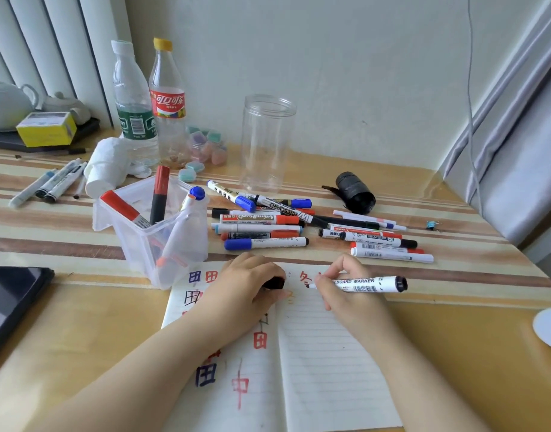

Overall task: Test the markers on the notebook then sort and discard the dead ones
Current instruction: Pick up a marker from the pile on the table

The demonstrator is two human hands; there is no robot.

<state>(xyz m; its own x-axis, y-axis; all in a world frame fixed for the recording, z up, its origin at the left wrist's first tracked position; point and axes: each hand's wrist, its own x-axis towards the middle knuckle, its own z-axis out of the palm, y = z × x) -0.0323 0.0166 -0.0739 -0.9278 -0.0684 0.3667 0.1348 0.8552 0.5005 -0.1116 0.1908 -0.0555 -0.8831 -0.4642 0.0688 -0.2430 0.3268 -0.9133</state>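
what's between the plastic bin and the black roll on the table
In the head view, a loose pile of whiteboard markers lies on the table between the clear plastic bin and the black roll.

A single head-worn view looks forward and down across the table (455, 353) — close above the near edge, the far edge and wall beyond, the right edge angling in — wide-angle, slightly bowed.

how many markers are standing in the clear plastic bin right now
3 visible in the clear bin: a red-capped marker leaning left, a red-and-black marker at the back, a blue-capped marker leaning right. Others may lie hidden at the bottom.
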